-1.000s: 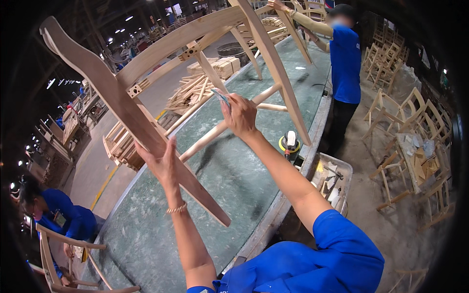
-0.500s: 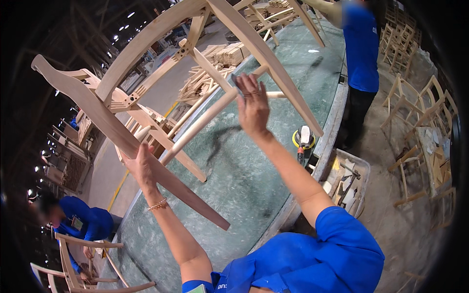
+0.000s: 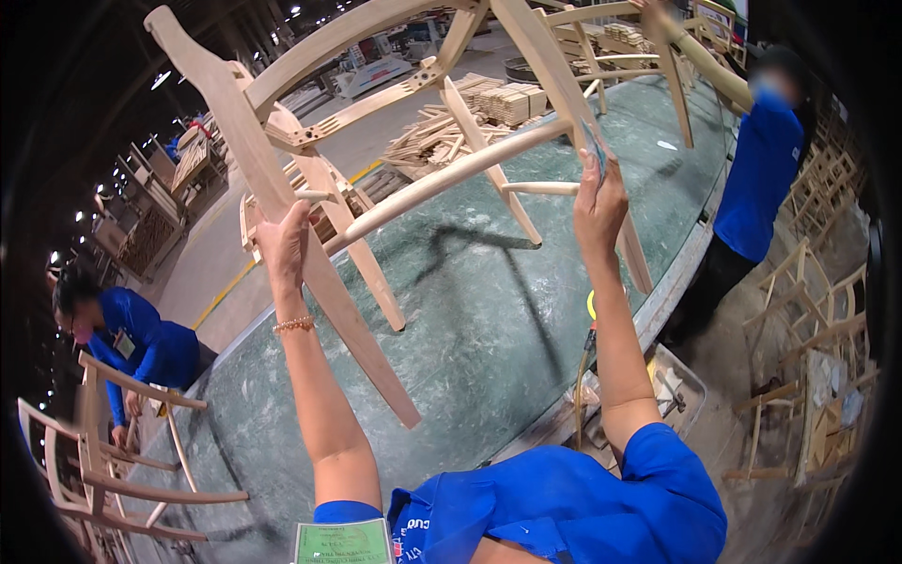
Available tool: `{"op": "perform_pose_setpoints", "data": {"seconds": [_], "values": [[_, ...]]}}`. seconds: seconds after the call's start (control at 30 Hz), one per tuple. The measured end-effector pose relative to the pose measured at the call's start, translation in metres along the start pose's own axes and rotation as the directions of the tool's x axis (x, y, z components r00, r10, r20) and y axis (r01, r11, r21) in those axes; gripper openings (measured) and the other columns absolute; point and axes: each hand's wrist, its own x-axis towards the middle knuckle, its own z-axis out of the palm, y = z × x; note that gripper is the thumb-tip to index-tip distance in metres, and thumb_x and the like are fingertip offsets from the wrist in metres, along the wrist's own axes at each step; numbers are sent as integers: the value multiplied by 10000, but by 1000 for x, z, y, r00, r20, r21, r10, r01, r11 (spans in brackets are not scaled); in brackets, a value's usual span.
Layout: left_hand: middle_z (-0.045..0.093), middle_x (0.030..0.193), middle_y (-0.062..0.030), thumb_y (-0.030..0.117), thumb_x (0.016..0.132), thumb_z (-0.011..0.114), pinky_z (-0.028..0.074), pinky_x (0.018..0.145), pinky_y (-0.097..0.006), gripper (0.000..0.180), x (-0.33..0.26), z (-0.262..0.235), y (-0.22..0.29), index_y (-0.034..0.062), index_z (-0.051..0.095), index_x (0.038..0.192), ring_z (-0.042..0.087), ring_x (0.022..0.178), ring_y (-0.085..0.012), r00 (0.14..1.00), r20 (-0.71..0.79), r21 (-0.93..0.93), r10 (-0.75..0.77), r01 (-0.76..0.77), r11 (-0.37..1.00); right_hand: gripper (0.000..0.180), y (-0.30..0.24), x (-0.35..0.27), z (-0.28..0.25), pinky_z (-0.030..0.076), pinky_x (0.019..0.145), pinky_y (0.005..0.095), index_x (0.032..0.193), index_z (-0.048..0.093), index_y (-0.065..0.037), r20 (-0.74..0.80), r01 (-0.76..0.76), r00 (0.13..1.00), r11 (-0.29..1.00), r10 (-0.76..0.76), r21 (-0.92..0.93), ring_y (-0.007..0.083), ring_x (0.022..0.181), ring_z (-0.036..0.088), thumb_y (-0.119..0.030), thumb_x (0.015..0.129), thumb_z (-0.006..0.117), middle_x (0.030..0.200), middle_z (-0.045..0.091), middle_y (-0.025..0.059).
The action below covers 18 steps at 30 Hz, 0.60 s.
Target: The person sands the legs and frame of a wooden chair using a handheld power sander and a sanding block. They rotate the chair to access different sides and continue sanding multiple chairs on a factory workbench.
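A bare wooden chair frame [image 3: 456, 179] is held tilted over the green worktable [image 3: 470, 367]. My left hand [image 3: 285, 246] is closed round its left leg, close to where a round rail meets the leg. On the right leg, my right hand [image 3: 601, 209] is closed with the thumb up, pressing a thin bluish-grey sheet that looks like sandpaper [image 3: 592, 155] against the wood. Most of that sheet is hidden by the fingers and the leg. Beside my right forearm, part of a yellow-rimmed sander [image 3: 591, 305] shows.
A person in blue [image 3: 150, 329] handles another chair frame [image 3: 141, 489] at the left; another person [image 3: 766, 179] stands at the far right. A plastic bin [image 3: 691, 381] is by the table's right edge. Wood pieces [image 3: 432, 136] are stacked beyond, and chair frames [image 3: 817, 310] stand right.
My right hand has moved from the round rail to the right leg, taking the sheet along. The chair frame has turned somewhat, while my left hand keeps hold of the left leg.
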Motion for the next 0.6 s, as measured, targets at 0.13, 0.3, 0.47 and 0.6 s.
{"op": "perform_pose_setpoints", "data": {"seconds": [0.13, 0.3, 0.47, 0.6], "values": [[611, 930, -89, 133, 746, 735, 552, 611, -266, 546, 5, 13, 4, -17, 448, 1185, 643, 679, -157, 1000, 9, -29, 14, -14, 999, 512, -28, -19, 73, 396, 1058, 393, 1378, 496, -56, 22, 306, 951, 921, -310, -243, 259, 1319, 467, -8, 869, 519, 1398, 523, 88], [581, 872, -43, 180, 739, 759, 488, 613, -243, 517, 11, 4, -2, -5, 494, 1143, 595, 684, -123, 1000, -10, -18, 24, -25, 1000, 541, -112, -105, 122, 406, 1065, 370, 1407, 456, -86, 360, 418, 803, 880, -475, 227, 262, 1318, 466, -43, 875, 544, 1406, 507, 115], [617, 928, -97, 118, 747, 724, 565, 642, -266, 565, 7, -5, -4, -32, 437, 1210, 641, 701, -149, 999, 1, 32, 36, -36, 999, 338, -107, -190, 79, 508, 779, 351, 1277, 556, -45, 810, -437, 571, 786, -134, 438, 260, 924, 621, -195, 979, 500, 1042, 628, 126], [620, 938, -100, 105, 743, 716, 555, 652, -274, 573, -3, 5, 3, -35, 434, 1222, 638, 700, -150, 999, 11, -41, 32, -32, 999, 413, -92, -258, 41, 465, 683, 330, 1236, 579, -29, 944, -815, 271, 566, 189, 121, 178, 731, 555, -341, 969, 538, 805, 598, 81]]}}
